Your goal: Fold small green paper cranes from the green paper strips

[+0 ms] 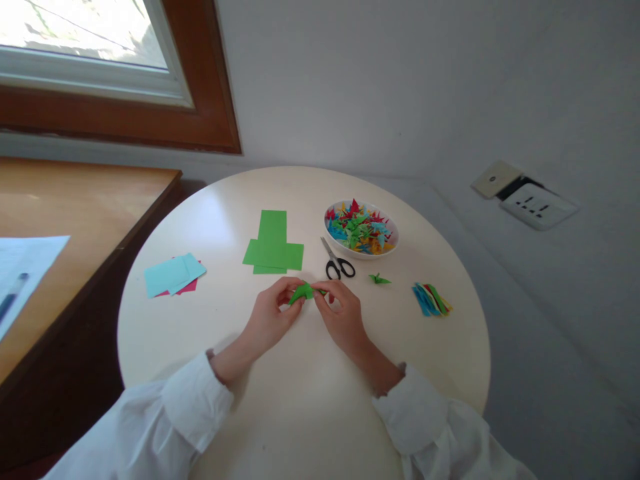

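Between my two hands is a green folded paper crane [302, 292], held just above the round white table [300, 413]. My left hand [274, 308] pinches its left side between thumb and fingers. The fingers of my right hand [342, 312] are closed on its right end, hiding part of it. Just beyond my right hand lie black-handled scissors [340, 267], blades pointing away. A small finished green crane [380, 279] rests to the right of them. Green paper sheets [273, 247] lie overlapping beyond my left hand.
A white bowl [361, 255] full of colourful paper cranes stands at the back right. Several coloured paper strips [431, 300] lie at the right. Light blue sheets [173, 275] overlap pink paper [189, 287] on the left. A wooden desk [90, 200] adjoins the far left.
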`<action>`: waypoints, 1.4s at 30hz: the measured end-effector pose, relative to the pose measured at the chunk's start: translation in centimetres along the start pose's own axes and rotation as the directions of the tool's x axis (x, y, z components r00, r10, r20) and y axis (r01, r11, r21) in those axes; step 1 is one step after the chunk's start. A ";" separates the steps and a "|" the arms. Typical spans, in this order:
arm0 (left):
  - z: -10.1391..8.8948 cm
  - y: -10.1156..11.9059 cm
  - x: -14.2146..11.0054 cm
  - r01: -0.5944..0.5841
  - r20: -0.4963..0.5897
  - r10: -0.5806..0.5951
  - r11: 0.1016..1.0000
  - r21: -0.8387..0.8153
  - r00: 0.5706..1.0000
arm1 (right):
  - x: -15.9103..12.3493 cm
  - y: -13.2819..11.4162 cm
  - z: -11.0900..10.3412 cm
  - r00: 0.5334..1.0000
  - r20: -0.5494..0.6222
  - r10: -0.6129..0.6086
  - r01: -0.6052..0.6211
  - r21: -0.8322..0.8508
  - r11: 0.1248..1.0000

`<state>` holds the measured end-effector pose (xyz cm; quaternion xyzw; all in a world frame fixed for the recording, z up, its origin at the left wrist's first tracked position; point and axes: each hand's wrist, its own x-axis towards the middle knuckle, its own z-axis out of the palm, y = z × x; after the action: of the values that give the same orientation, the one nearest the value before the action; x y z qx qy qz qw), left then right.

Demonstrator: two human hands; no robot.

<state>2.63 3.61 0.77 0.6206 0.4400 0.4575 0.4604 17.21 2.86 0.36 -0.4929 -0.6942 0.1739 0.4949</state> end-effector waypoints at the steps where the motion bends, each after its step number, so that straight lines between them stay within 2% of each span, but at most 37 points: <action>1: 0.0 0.0 0.0 -0.007 0.002 0.007 0.999 0.031 1.000 | 0.0 0.0 0.0 1.000 -0.001 0.028 -0.028 0.014 1.000; 5: -0.1 -0.1 -0.2 -0.015 -0.002 0.015 0.995 0.100 1.000 | 0.1 0.0 0.0 0.993 0.002 0.119 -0.118 0.070 0.991; 9: -0.2 -0.2 -0.1 -0.024 -0.029 0.028 0.988 0.152 0.999 | 0.1 0.1 0.0 0.990 0.010 0.143 -0.143 0.101 0.984; 24: -0.3 0.3 0.0 -0.048 -0.088 0.070 0.972 0.231 0.994 | 0.1 0.3 0.1 0.999 0.028 0.046 -0.050 0.137 0.989; 32: -0.5 0.3 0.2 -0.164 -0.080 0.197 0.939 0.302 0.977 | 0.1 0.4 0.1 1.000 0.028 -0.010 0.006 0.141 0.990; 42: -0.8 0.0 0.1 -0.228 -0.089 0.297 0.863 0.450 0.951 | -0.1 0.4 0.3 0.998 0.065 -0.021 0.012 0.131 0.991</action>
<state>1.86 3.82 0.88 0.7242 0.4763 0.4532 0.2080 17.15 3.05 -0.10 -0.4477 -0.7015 0.2311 0.5040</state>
